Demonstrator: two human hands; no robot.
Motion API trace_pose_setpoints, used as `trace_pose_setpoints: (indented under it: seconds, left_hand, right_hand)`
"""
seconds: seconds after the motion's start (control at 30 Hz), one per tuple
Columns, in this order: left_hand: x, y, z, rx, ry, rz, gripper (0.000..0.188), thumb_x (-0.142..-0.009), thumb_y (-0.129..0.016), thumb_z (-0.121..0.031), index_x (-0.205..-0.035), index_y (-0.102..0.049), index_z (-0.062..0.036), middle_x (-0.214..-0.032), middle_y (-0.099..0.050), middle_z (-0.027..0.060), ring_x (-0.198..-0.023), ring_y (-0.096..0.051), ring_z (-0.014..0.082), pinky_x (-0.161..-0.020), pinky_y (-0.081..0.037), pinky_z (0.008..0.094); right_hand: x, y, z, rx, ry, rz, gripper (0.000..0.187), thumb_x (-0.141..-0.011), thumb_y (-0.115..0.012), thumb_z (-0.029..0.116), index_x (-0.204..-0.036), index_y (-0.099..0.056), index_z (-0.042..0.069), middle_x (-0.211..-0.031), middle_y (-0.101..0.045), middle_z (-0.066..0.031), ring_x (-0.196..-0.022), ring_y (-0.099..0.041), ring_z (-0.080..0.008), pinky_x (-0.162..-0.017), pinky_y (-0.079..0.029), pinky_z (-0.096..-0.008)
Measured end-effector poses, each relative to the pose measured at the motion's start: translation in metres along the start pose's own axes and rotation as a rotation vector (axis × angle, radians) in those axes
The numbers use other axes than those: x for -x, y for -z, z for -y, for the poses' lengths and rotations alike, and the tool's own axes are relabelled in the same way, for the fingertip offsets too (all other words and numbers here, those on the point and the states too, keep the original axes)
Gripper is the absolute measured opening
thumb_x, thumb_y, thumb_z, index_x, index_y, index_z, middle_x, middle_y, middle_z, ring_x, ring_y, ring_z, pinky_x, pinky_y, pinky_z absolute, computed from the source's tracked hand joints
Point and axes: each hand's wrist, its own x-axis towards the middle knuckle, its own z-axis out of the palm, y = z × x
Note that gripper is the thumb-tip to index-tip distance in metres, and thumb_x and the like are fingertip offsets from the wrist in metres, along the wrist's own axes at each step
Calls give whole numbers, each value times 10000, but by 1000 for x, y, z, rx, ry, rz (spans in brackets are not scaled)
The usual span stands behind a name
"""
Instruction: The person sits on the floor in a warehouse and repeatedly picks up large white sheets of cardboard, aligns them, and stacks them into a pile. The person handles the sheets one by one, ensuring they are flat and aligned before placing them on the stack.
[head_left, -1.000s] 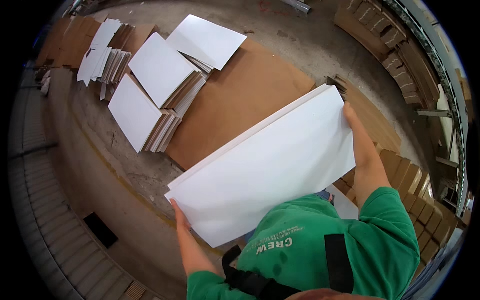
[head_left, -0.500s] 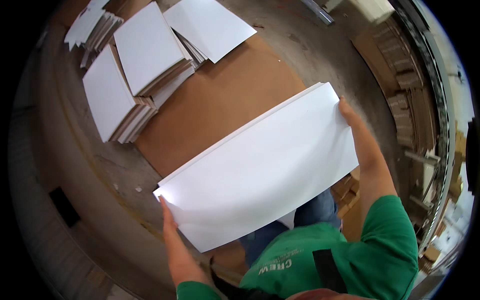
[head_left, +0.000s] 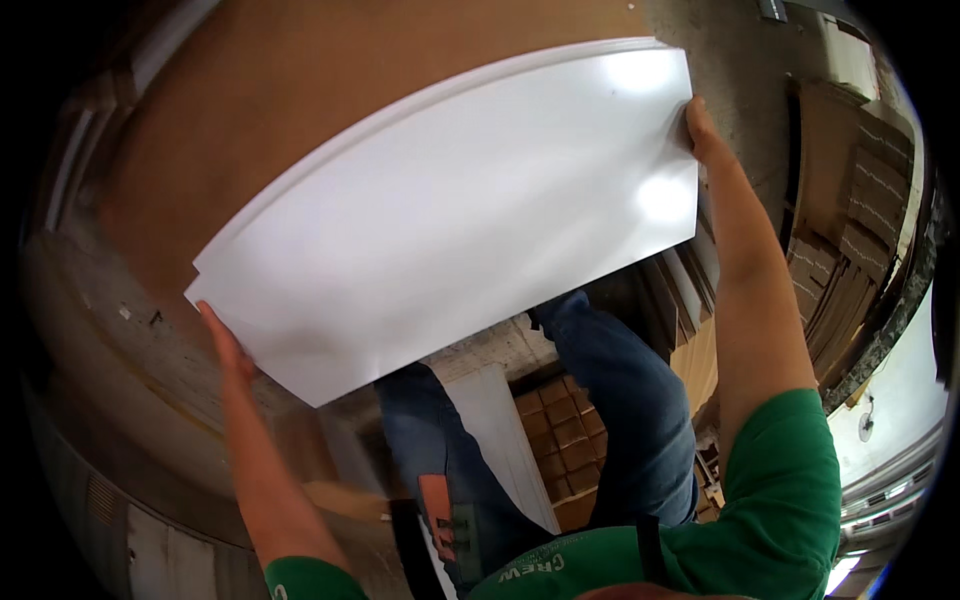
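A long white panel (head_left: 460, 220) spans the view in front of me, held tilted by its two short ends. Along its far side runs a second edge, so at least one more panel seems to lie beneath it. My left hand (head_left: 228, 345) grips the near left end, thumb on the white face and the other fingers mostly hidden below. At the far right end my right hand (head_left: 701, 130) holds in the same way. Beyond and under the panel spreads a brown cardboard sheet (head_left: 330, 60).
Stacked panels (head_left: 75, 165) show at the far left, blurred. To the right stand piles of flattened cardboard (head_left: 860, 210). Several small brown boxes (head_left: 570, 430) sit below, between my legs, beside a white board (head_left: 490, 400). More panels (head_left: 685, 290) lean near my right knee.
My view has shifted, so the white stacks at the upper left have mostly gone out of it. Both hands still hold the panel, now higher and farther left in the picture, with both legs showing.
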Motion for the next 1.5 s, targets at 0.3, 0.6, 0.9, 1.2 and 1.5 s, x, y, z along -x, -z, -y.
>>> trace_pose_setpoints:
  seconds: [0.3, 0.6, 0.9, 1.2, 1.5]
  left_hand:
    - [-87, -1, 17, -451, 5, -102, 893, -757, -332, -757, -1389, -230, -134, -1407, -269, 109, -1263, -290, 275, -1012, -248, 425]
    - [-80, 12, 56, -317, -73, 65, 730, -864, -356, -604, -1300, -353, -19, -1294, -414, 114, -1151, -423, 235, -951, -339, 354]
    - [-29, 7, 138, -767, -545, -217, 413, -904, -473, -319, -1148, -511, 13, -1159, -529, 146, -1088, -484, 256, -925, -375, 361]
    - [-26, -272, -45, -1549, -1167, 154, 574, -901, -441, -409, -1265, -413, 34, -1302, -414, 199, -1172, -423, 289, -971, -337, 344]
    - [-33, -355, -27, -1514, -919, 411, 692, -908, -306, -519, -1287, -371, 57, -1342, -375, 191, -1255, -334, 290, -1032, -249, 322]
  right_hand:
    - [-33, -37, 17, 140, 158, 14, 802, -875, -171, 588, -1334, -284, -60, -1349, -327, -234, -1251, -326, -332, -1047, -213, -407]
    - [-20, -16, -49, 81, 390, -263, 666, -905, -257, 520, -1181, -498, -36, -1215, -492, -211, -1133, -453, -332, -963, -324, -398]
    - [149, -85, -226, -482, -195, -371, 499, -889, -455, 399, -1156, -481, -22, -1136, -509, -169, -1019, -482, -291, -914, -366, -395]
    - [184, -205, -215, -1113, -511, 347, 932, -763, -564, 596, -1305, -271, -103, -1344, -343, -196, -1225, -349, -285, -1013, -284, -390]
    - [213, -185, -184, -1138, -600, 207, 939, -791, -500, 615, -1327, -222, -105, -1371, -283, -229, -1278, -276, -279, -1042, -226, -361]
